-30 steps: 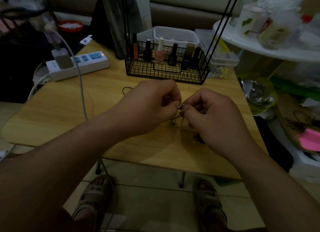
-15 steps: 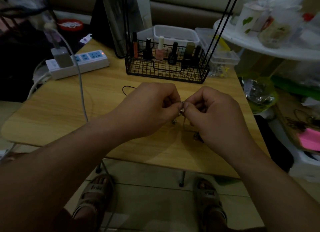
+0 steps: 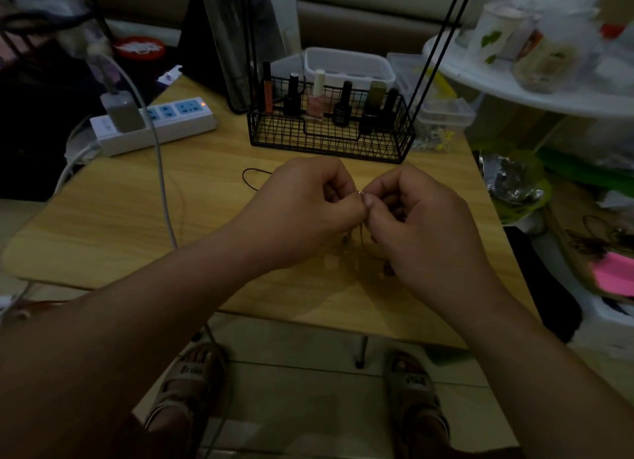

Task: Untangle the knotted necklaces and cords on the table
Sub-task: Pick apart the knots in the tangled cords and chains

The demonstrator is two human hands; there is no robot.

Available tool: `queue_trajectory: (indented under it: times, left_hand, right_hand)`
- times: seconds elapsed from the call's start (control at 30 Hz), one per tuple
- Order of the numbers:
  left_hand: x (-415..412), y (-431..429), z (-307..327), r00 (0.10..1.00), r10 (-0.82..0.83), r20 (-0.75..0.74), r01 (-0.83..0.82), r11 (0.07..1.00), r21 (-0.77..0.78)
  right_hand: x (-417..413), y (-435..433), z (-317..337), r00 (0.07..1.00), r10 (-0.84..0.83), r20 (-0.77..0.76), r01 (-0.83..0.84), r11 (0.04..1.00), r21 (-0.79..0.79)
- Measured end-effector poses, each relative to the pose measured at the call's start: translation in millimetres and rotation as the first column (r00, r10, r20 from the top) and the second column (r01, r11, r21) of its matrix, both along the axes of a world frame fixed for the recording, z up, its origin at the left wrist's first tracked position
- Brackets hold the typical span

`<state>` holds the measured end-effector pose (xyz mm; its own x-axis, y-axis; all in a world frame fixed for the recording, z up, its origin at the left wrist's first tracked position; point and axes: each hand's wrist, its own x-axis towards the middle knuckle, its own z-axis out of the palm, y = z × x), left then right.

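Here, landmark: black rectangular wire basket (image 3: pixel 329 143), standing on the far middle of the light wooden table (image 3: pixel 120 218).
Basket contents: upright bottles in a row along its back side. From its left end: a thin orange tube (image 3: pixel 267 88), a dark bottle with a black cap (image 3: pixel 292 95), a pale pink nail-polish bottle with a cream cap (image 3: pixel 315 103), then an olive bottle (image 3: pixel 374 93) among further dark ones.
Behind basket: white plastic tub (image 3: pixel 348 67); contents cannot be told.
Right of basket: clear lidded plastic box (image 3: pixel 442 114); contents too blurred to read.
Left of basket: white power strip with blue sockets (image 3: pixel 164 126), a white charger block (image 3: pixel 121 112) plugged into it.
Left hand (image 3: pixel 302 211): in front of the basket, above the table, fingers curled, fingertips pinching the thin silvery necklace (image 3: pixel 360 194).
Right hand (image 3: pixel 422 225): just beside the left, fingertips meeting it, pinching the same necklace.
Necklace: clamped between both hands in front of the basket; fine strands hang from the pinch toward the table. Knot too small to make out.
Cord: thin black cord loop (image 3: pixel 252 177) lying on the table, front-left of the basket, partly hidden behind the left hand.
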<state>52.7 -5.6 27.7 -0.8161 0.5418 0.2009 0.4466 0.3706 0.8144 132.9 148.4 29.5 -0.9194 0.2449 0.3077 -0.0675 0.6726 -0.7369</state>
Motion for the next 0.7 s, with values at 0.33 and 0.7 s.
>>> queue_trajectory:
  times: [0.33, 0.7]
  left_hand:
    - [-10.2, -11.4, 6.4, 0.980, -0.198, 0.025, 0.197, 0.979, 0.043]
    - [-9.8, -12.7, 5.5, 0.962, -0.250, -0.113, 0.242, 0.967, -0.079]
  right_hand:
    - [4.3, 9.5, 12.8, 0.998, 0.039, 0.051, -0.029, 0.982, -0.186]
    - [4.3, 8.1, 12.5, 0.990, 0.003, 0.142, 0.019, 0.987, -0.157]
